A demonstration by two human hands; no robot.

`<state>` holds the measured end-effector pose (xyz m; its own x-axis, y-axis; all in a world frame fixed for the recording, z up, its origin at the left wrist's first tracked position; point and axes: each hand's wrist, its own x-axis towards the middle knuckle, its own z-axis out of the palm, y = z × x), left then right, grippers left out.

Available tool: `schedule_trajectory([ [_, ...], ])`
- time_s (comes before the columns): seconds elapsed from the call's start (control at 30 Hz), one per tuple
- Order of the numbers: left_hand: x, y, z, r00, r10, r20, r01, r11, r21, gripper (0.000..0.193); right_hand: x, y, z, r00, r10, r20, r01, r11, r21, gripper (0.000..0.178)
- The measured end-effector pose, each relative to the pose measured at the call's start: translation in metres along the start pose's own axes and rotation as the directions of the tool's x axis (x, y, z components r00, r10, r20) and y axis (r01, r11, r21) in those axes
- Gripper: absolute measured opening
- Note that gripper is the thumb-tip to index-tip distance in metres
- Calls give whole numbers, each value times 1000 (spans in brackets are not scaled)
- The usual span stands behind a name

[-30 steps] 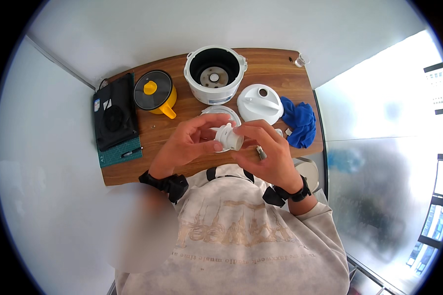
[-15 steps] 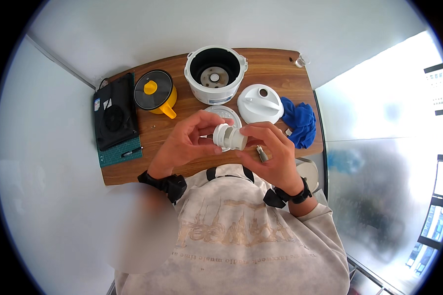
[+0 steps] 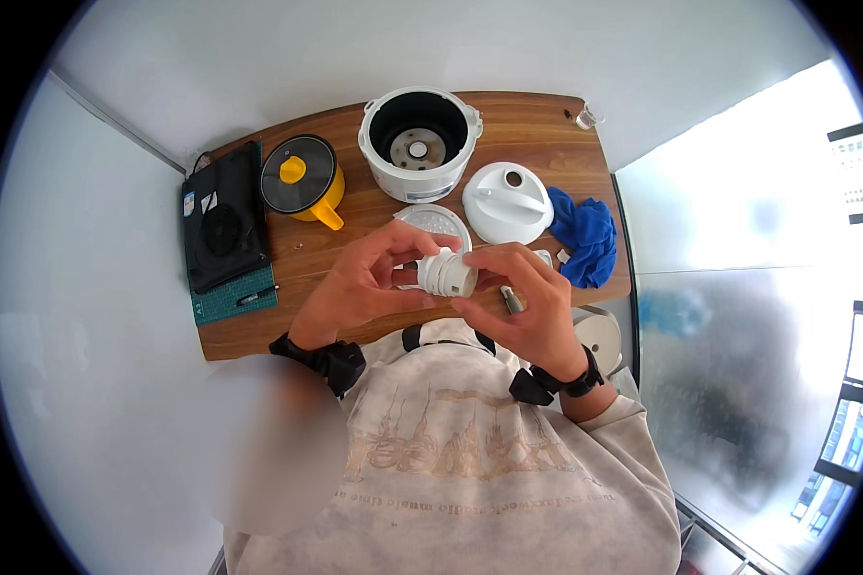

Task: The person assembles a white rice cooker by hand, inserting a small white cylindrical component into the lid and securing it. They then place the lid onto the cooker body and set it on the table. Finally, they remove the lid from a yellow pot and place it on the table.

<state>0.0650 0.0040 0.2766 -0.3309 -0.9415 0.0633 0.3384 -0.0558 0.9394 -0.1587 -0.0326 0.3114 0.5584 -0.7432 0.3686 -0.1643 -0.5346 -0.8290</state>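
Between my hands, above the table's front, is a small white cylindrical plastic piece (image 3: 448,275) with a ringed rim, resembling a steam valve. My left hand (image 3: 362,278) grips its ringed end between thumb and fingers. The fingertips of my right hand (image 3: 537,297) close on its other end, whose round opening faces right. Just behind my hands lies a white disc with small holes (image 3: 436,218), partly covered by them. A short tool with a grey handle (image 3: 512,301) lies under my right hand, partly hidden.
A white rice cooker body (image 3: 408,182) stands open at the back, its white lid (image 3: 506,206) nearby. A blue cloth (image 3: 585,241) is right of it. On the left are a yellow lidded pot (image 3: 321,206), a black flat bag (image 3: 222,230) and a green cutting mat (image 3: 230,302).
The two ends of the white piece, spread apart earlier, now sit closer together. It has turned slightly, showing more of its open end. My hands have barely shifted.
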Motion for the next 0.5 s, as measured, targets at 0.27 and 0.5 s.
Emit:
schedule_trajectory([
  [0.27,-1,-1,1,1000,-6,-14,6,1000,0,42,0,0,0,1000,-15,8,15,1000,13,39],
  [0.5,-2,-6,-4,999,-2,-35,2,1000,-11,32,-1,2,2,999,-32,3,32,999,-9,40],
])
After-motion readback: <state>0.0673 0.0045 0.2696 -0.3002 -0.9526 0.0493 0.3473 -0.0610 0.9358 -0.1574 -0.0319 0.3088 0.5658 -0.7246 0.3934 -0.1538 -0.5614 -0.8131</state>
